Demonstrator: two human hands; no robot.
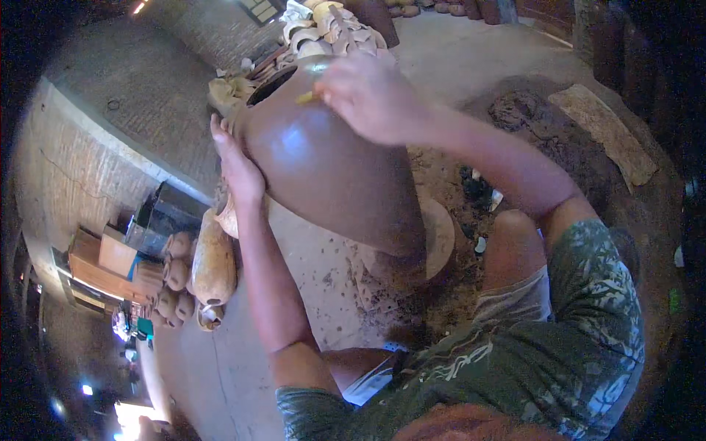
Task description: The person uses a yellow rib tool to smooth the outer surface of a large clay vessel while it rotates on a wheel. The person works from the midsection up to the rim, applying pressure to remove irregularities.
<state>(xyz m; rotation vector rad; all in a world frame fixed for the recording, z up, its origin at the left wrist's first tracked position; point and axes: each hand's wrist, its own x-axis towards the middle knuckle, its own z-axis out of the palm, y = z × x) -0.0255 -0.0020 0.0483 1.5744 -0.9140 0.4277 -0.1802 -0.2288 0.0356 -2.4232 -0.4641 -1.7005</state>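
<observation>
A large, smooth brown clay pot (331,176) with a shiny upper wall stands before me, its dark mouth turned toward the far left. My left hand (241,173) lies along the pot's left side near the shoulder, fingers stretched out, holding nothing. My right hand (365,99) is closed around a small yellow stick-like tool (306,97), whose tip is at the pot's upper wall just below the rim. Some motion blur softens the right hand. Beneath the pot, part of a round pale base (440,239) shows.
Broken pottery pieces (323,29) are heaped beyond the pot. At left are a tan elongated vessel (214,264), several small clay pots (175,275) and boxes (99,261). A dark clay mound (526,117) and a worn sheet (607,132) lie at right.
</observation>
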